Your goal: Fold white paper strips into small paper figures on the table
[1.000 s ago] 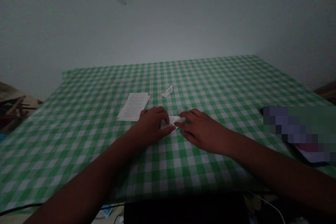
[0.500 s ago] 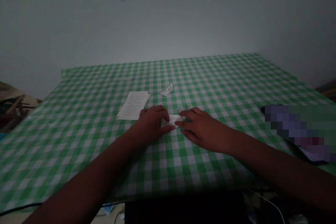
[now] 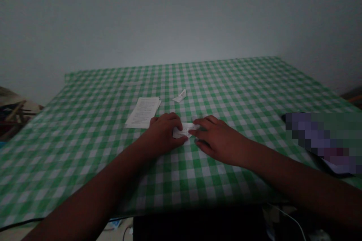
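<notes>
A folded white paper strip (image 3: 184, 130) lies on the green gingham tablecloth (image 3: 226, 86), held flat between my hands. My left hand (image 3: 162, 133) covers its left end, with the fingers curled over it. My right hand (image 3: 217, 141) presses on its right end with the fingertips. Part of the strip is hidden under my fingers. Beyond my left hand lies a small stack of printed sheets (image 3: 143, 112). A small white paper scrap (image 3: 179, 96) sits farther back, out of reach of my fingers.
A pixelated, blurred object (image 3: 322, 141) lies at the table's right side. A dark object (image 3: 198, 226) stands below the near table edge, with a black cable (image 3: 22, 221) and a white cable (image 3: 288, 218) near it. A pale wall rises behind the table.
The view has shifted slightly, so the table sits a little higher in the picture. My hands remain on the paper strip, with little visible movement.
</notes>
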The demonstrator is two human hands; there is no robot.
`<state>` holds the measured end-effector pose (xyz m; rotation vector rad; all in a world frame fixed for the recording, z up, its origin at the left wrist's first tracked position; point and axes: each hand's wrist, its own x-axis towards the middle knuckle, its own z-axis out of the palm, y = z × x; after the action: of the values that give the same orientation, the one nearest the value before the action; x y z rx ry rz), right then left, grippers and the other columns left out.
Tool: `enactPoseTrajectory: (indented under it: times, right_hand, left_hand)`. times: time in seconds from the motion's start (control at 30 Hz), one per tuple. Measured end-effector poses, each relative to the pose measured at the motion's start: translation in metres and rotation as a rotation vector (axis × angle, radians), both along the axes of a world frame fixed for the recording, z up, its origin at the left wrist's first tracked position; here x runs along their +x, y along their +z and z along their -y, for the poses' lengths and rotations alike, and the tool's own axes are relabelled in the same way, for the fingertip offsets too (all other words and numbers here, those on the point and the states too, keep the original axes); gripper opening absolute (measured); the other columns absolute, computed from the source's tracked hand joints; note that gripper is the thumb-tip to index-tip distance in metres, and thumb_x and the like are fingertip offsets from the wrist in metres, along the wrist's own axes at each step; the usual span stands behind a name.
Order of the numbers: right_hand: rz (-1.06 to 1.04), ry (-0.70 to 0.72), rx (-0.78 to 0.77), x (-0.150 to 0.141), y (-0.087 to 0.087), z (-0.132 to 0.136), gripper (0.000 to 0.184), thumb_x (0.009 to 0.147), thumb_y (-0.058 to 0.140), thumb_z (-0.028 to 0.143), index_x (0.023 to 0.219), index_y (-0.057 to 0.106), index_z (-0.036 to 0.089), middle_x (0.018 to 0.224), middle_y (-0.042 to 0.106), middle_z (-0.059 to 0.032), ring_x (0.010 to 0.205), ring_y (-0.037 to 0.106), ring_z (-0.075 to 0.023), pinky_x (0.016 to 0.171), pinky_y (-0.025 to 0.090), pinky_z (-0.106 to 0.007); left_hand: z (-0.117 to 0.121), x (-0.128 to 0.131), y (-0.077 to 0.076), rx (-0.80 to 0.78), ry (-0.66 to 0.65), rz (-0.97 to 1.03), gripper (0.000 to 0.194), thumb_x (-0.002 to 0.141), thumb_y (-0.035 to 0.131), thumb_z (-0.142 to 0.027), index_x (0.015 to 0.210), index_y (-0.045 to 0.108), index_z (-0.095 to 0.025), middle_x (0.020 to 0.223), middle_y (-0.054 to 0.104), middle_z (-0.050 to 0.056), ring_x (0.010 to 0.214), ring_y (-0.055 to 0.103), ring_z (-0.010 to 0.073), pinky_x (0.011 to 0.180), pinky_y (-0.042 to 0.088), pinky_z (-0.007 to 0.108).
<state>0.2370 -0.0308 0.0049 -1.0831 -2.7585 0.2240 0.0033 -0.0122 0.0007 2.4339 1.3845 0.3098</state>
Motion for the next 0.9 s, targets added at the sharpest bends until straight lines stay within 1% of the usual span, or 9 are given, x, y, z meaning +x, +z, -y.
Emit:
enactPoseTrajectory:
  times: [0.13,0.27,0.37,0.47,0.53,0.67,0.9]
  right_hand:
    - [0.015,-0.008,-0.006,-0.001,0.000,0.001,0.040,0.099,0.047,0.030,0.134,0.062,0.022,0.143,0.052,-0.0142,0.127,0.047,-0.0333,0.102,0.044,-0.053]
    - [0.016,-0.001,-0.002,0.000,-0.002,0.001,0.040,0.099,0.047,0.031,0.135,0.061,0.022,0.143,0.053,-0.0144,0.127,0.047,-0.0332,0.103,0.043,-0.054]
    - [0.010,-0.001,0.003,0.000,-0.003,0.000,0.040,0.099,0.047,0.031,0.135,0.062,0.022,0.143,0.052,-0.0146,0.128,0.047,-0.0336,0.102,0.044,-0.054]
    - [0.006,-0.004,0.001,0.000,-0.002,0.000,0.040,0.098,0.048,0.030,0.135,0.061,0.022,0.143,0.052,-0.0142,0.127,0.047,-0.0332,0.102,0.044,-0.054]
    - [0.005,-0.010,-0.005,-0.001,-0.001,0.000,0.040,0.099,0.047,0.030,0.135,0.061,0.022,0.143,0.053,-0.0141,0.127,0.048,-0.0330,0.102,0.044,-0.054]
    - [0.011,-0.020,-0.012,-0.002,-0.001,0.001,0.040,0.099,0.046,0.030,0.135,0.061,0.022,0.144,0.052,-0.0147,0.128,0.047,-0.0341,0.101,0.045,-0.054]
    - [0.002,0.001,-0.001,-0.001,-0.002,0.001,0.040,0.100,0.045,0.031,0.135,0.061,0.022,0.142,0.053,-0.0145,0.127,0.047,-0.0335,0.101,0.045,-0.054]
  left_hand:
    - [0.001,0.000,0.002,0.002,0.004,-0.011,0.027,0.078,0.071,-0.042,0.094,0.060,-0.023,0.114,0.062,0.004,0.111,0.057,0.0275,0.093,0.037,0.045]
    - [0.001,-0.001,0.008,-0.047,-0.013,-0.012,0.025,0.077,0.069,-0.036,0.097,0.061,-0.023,0.117,0.061,0.005,0.112,0.056,0.0278,0.095,0.037,0.046]
    - [0.001,-0.001,0.011,-0.055,-0.015,0.007,0.018,0.084,0.062,-0.036,0.096,0.061,-0.023,0.115,0.062,0.005,0.112,0.056,0.0271,0.095,0.038,0.046]
    - [-0.001,0.000,0.010,-0.044,-0.009,0.016,0.021,0.089,0.057,-0.042,0.092,0.062,-0.022,0.111,0.063,0.005,0.109,0.057,0.0262,0.093,0.039,0.044]
    - [-0.002,0.000,0.008,-0.036,-0.005,0.015,0.023,0.088,0.060,-0.045,0.092,0.062,-0.022,0.111,0.063,0.005,0.109,0.057,0.0262,0.093,0.039,0.044]
    - [-0.002,0.000,0.004,-0.027,-0.003,0.010,0.023,0.083,0.068,-0.042,0.093,0.061,-0.023,0.114,0.062,0.004,0.110,0.057,0.0263,0.094,0.038,0.044]
    - [-0.002,0.000,0.002,-0.025,0.010,-0.010,0.026,0.080,0.071,-0.043,0.093,0.060,-0.023,0.113,0.062,0.003,0.109,0.057,0.0268,0.090,0.038,0.044]
